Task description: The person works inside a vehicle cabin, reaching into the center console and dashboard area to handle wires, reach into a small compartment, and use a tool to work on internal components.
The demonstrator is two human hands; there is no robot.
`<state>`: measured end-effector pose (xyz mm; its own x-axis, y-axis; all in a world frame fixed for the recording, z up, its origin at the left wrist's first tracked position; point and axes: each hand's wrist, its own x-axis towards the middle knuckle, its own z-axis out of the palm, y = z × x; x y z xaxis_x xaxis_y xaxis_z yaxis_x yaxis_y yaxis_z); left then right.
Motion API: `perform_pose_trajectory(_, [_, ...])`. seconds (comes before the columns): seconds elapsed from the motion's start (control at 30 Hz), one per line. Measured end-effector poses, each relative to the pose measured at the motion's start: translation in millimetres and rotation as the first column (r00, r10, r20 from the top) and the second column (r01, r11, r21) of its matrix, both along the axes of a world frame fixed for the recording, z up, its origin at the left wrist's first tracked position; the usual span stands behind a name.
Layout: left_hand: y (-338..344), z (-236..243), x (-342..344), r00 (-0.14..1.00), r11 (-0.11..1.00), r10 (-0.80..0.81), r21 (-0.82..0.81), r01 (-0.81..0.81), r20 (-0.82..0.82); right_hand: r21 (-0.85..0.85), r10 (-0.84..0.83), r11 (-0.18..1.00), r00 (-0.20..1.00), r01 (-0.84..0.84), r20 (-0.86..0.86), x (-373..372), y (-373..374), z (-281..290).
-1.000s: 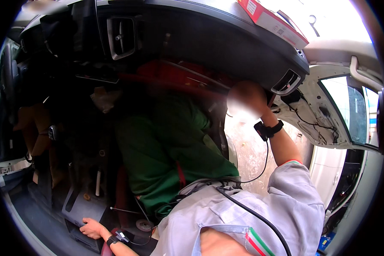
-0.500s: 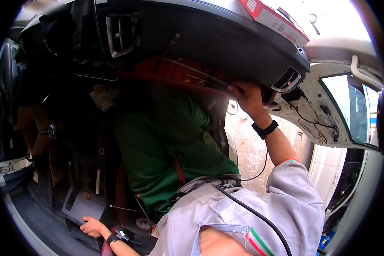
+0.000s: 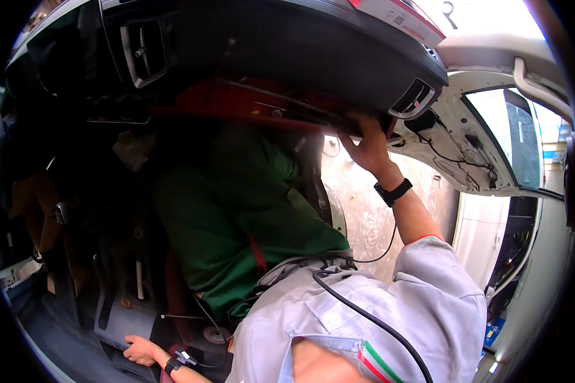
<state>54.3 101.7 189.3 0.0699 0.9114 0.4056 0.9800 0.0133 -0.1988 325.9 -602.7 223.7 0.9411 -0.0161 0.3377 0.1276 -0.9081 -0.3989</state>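
My right hand (image 3: 368, 142) is at the right end of a long red tray (image 3: 204, 113) under the dashboard. Its thumb lies outside the rim and its fingers reach over into the tray, their tips lost in shadow. Inside the tray lie a long thin metal rod (image 3: 281, 97) and small parts too dark to name. Low on the left, my left hand (image 3: 142, 351) is closed at the lower edge of a grey plastic panel (image 3: 129, 321). Just beside that wrist is a small light connector (image 3: 186, 358) on a thin cable.
The dashboard (image 3: 268, 51) spans the top, with a red and white box (image 3: 406, 20) on it. At right hangs an open door (image 3: 473, 153) with bare wiring. A black cable (image 3: 377, 316) crosses my shirt. Brown cardboard (image 3: 41, 214) stands in the dark footwell.
The view has shifted, so the dashboard and box sit higher and further left. My right hand has moved off the rod's end and deeper over the tray's rim. My left hand stays at the panel.
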Motion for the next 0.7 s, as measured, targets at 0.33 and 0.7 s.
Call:
perform_pose_trajectory(0.33, [0.3,-0.9,0.0,1.0,1.0,0.004,0.026,-0.003,-0.023,-0.044,0.122,0.991,0.985,-0.128,-0.119,30.9,2.1,11.4])
perform_pose_trajectory(0.7, [-0.8,0.2,0.9,0.999,1.0,-0.027,0.015,0.027,-0.017,-0.121,0.008,0.992,0.992,-0.023,-0.124,37.3,13.7,14.9])
